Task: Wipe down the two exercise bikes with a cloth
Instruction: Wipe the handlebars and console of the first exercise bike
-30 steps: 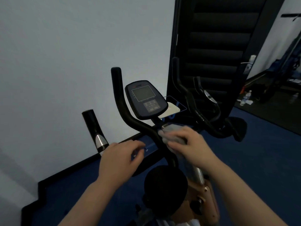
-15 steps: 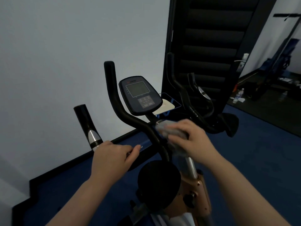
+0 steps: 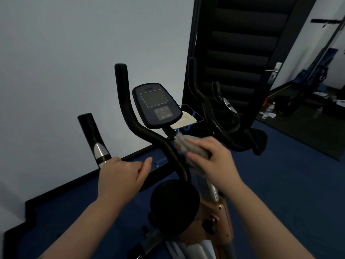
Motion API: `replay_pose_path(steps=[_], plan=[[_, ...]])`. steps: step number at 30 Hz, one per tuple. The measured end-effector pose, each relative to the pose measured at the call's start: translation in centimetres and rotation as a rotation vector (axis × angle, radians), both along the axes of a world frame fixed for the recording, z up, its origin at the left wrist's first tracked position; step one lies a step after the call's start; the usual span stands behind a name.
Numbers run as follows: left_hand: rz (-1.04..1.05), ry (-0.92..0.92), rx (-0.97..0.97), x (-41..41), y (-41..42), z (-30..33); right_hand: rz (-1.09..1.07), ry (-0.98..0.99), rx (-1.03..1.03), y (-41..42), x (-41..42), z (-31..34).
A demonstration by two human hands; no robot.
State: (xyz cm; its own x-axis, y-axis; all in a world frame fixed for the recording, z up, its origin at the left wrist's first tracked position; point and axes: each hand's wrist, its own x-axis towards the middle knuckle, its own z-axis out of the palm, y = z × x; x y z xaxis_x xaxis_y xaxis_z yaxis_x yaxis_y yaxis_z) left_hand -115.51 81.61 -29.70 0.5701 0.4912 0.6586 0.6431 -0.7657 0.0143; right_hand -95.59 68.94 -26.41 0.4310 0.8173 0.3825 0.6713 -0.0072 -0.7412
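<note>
**Mid-wipe on the near bike, second bike not yet touched**

Right hand, centre of frame, grips a crumpled grey cloth with fingers curled over it, pressing it onto the stem just below the dark oval console with grey screen of the near black-and-copper exercise bike. The cloth sits where the curved black handlebar meets the post. Hand and cloth are blurred, so exact contact is hard to read.

Left hand, lower left of centre, has its fingers curled over the bike's left grip bar, below the black-and-silver grip end; likely steadying the bike.

Progress, as a judgement: early to middle. The wipe is at the near bike's stem; I cannot tell which parts are already clean, since no wet marks or dust show. Probably still to do: console, handlebars, the round black saddle at lower centre, and the frame.

The second black exercise bike stands right of centre, in front of a dark panelled door; no hand or cloth is near it, so it is probably all left to do.
</note>
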Motion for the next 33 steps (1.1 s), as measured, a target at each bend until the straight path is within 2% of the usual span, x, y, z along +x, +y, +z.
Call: replay_pose_path(steps=[2,4,10,13,16,18,22,25,26,30,32,33], plan=[[0.000,0.004,0.005,0.0,0.0,0.0,-0.090,-0.085,-0.037,3.0,-0.7,0.3],[-0.003,0.008,0.002,0.0,0.0,0.0,-0.131,-0.082,-0.159,4.6,-1.5,-1.0],[0.021,-0.005,0.014,0.1,0.1,0.1,-0.151,-0.114,-0.271,1.2,-0.4,-3.1],[0.029,0.005,-0.005,0.0,-0.1,0.2,-0.239,-0.128,-0.179,2.6,0.7,-1.7],[0.038,0.014,-0.016,0.0,-0.1,0.4,-0.298,-0.315,-0.260,4.1,-0.6,-1.3],[0.037,0.018,-0.018,0.0,0.0,0.3,-0.260,-0.431,-0.316,3.7,-1.5,-2.2],[0.031,0.022,-0.026,0.1,0.1,0.1,-0.213,-0.218,-0.257,0.4,0.6,-2.2],[0.040,0.014,-0.036,0.2,0.0,0.0,-0.414,-0.304,0.011,-1.4,2.8,-2.0],[0.047,0.009,-0.033,0.2,0.0,0.0,-0.447,-0.306,0.038,-1.2,3.1,-2.2],[0.078,0.004,-0.028,0.2,0.0,-0.3,-0.300,-0.165,-0.053,2.0,2.2,-4.0],[0.081,-0.007,-0.025,0.3,0.1,-0.7,-0.257,-0.248,-0.063,3.9,3.1,-3.8],[0.079,-0.007,-0.024,0.2,0.0,-0.8,-0.232,-0.303,-0.136,5.1,3.8,-3.3]])
